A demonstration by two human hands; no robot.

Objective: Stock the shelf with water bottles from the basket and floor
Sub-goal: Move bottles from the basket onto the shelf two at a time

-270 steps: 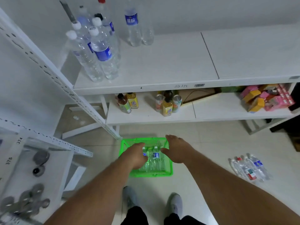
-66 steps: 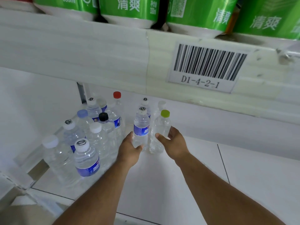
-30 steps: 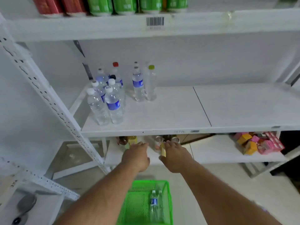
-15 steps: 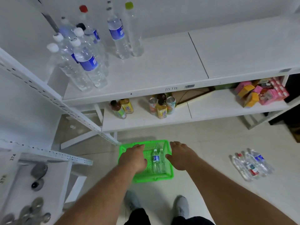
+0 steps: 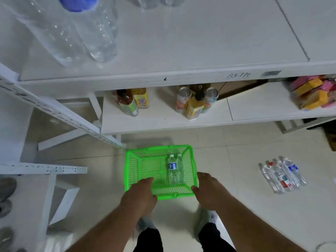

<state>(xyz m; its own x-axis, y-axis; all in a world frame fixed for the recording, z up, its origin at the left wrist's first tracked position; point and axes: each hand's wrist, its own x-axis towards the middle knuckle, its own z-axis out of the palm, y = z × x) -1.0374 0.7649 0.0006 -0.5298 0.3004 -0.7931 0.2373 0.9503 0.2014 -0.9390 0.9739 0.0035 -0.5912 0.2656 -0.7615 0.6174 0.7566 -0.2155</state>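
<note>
Water bottles [image 5: 175, 170], two of them, lie side by side in the right half of the green basket [image 5: 135, 167] on the floor, caps pointing far. More bottles [image 5: 282, 174] lie on the floor well to the right. Left hand [image 5: 141, 194] reaches over the basket's near rim and right hand [image 5: 209, 189] hovers by its near right corner; both hold nothing, fingers loosely curled. Filled, smooth and round, each should feel weighty and slippery; grip around the middle, at the label
</note>
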